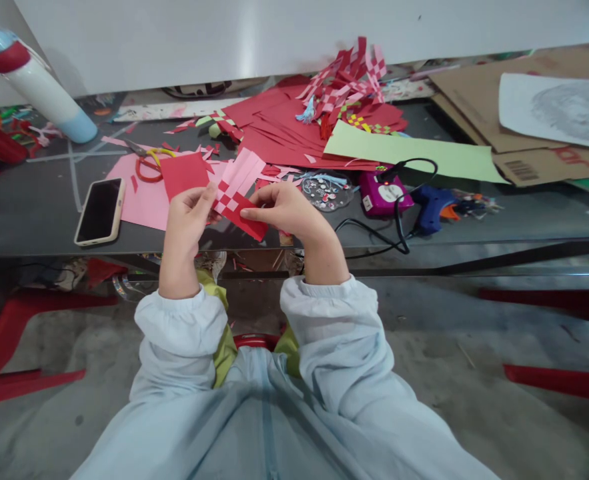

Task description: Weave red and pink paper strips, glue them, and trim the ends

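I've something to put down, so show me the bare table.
Bare: left of the phone, and front right, before the cardboard. Crowded: back middle, under red paper and woven strips, and around the left hand and right hand.

"How many hands are there?"

"Two: one left hand (190, 205) and one right hand (280, 205), with one woven paper piece (231, 202)."

"And on the left?"

"One smartphone (101, 211), one water bottle (44, 93), one pair of scissors (145, 153)."

"On the right?"

"One glue gun (428, 208), one purple box (373, 190), one drawing (569, 107)."
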Demonstrator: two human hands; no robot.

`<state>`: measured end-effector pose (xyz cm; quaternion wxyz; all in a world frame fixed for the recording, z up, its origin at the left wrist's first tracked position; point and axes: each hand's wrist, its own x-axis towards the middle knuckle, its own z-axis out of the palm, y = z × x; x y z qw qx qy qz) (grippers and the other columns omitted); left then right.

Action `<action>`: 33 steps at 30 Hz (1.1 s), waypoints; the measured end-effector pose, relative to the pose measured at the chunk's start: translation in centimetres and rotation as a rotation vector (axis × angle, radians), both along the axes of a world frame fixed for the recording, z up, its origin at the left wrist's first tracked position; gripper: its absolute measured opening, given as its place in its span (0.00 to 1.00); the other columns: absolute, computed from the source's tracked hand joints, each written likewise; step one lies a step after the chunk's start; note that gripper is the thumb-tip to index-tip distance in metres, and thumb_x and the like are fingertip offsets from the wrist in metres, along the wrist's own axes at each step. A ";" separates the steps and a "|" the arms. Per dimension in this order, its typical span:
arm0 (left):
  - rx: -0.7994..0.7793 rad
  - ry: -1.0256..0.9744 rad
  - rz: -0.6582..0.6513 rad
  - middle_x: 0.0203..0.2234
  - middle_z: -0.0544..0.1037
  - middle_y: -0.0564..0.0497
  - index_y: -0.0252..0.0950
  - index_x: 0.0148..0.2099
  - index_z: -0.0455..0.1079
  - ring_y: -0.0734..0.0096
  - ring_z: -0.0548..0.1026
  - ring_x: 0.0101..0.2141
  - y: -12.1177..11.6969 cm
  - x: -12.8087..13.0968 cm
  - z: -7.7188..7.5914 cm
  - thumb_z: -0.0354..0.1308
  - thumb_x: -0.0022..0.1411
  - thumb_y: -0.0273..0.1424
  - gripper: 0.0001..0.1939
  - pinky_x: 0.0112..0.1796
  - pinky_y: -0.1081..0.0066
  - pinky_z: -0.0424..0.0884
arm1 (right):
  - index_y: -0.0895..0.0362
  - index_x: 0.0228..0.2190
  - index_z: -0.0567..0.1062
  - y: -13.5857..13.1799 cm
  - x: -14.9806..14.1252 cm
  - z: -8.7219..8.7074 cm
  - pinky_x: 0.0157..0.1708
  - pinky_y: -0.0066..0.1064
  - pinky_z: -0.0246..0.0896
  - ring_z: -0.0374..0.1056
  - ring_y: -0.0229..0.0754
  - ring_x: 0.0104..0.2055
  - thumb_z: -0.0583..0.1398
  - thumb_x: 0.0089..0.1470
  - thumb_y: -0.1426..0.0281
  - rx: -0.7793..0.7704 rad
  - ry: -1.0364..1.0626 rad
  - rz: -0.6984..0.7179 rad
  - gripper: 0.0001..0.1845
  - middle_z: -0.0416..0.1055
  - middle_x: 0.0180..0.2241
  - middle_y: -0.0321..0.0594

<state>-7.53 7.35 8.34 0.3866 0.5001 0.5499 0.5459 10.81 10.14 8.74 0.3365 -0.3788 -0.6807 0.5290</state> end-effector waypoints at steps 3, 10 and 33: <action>0.023 0.031 -0.043 0.18 0.70 0.56 0.37 0.26 0.72 0.79 0.67 0.20 -0.2 0.0 0.2 0.70 0.45 0.51 0.22 0.23 0.76 0.66 | 0.60 0.21 0.74 -0.1 0.0 0.0 0.21 0.27 0.44 0.51 0.29 0.21 0.66 0.48 0.66 0.008 -0.011 0.027 0.11 0.63 0.18 0.32; 0.030 0.093 -0.144 0.17 0.68 0.55 0.35 0.23 0.72 0.80 0.64 0.20 -0.6 0.3 0.5 0.69 0.48 0.47 0.20 0.22 0.76 0.61 | 0.58 0.17 0.65 0.0 -0.5 0.0 0.19 0.26 0.41 0.48 0.28 0.19 0.67 0.50 0.63 0.003 0.083 -0.113 0.20 0.56 0.15 0.29; 0.020 0.114 -0.067 0.16 0.69 0.56 0.35 0.21 0.72 0.80 0.63 0.20 -0.5 0.2 0.4 0.73 0.42 0.40 0.16 0.22 0.76 0.57 | 0.60 0.26 0.75 0.9 0.8 -0.4 0.19 0.26 0.50 0.56 0.30 0.19 0.64 0.53 0.68 0.013 0.117 -0.214 0.08 0.71 0.22 0.37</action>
